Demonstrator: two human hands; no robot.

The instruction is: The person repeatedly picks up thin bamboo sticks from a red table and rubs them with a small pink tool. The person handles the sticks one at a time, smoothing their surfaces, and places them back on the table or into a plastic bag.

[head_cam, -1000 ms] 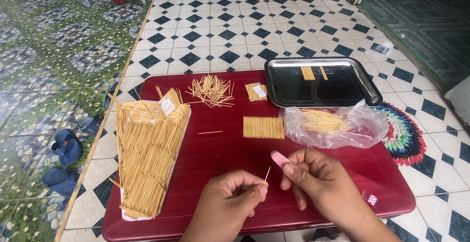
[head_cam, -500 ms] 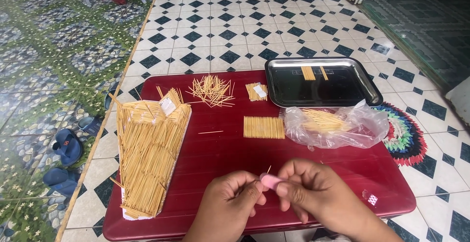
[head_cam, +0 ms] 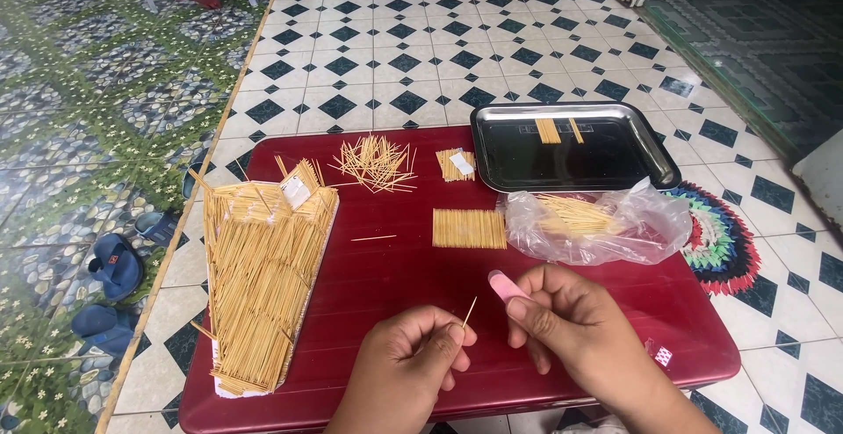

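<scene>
While your left hand [head_cam: 413, 355] pinches a thin wooden stick [head_cam: 469, 312] over the red surface [head_cam: 395, 267], your right hand [head_cam: 562, 329] grips a small pink block [head_cam: 507, 285].

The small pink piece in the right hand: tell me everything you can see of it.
The small pink piece is a short, flat, rounded-end tab, pale pink and smooth, plastic by the look of it. The right hand pinches its lower end between thumb and forefinger, so only the upper end shows, tilted up and to the left. It hangs above the red table, close to but apart from the tip of the thin stick held in the left hand.
</scene>
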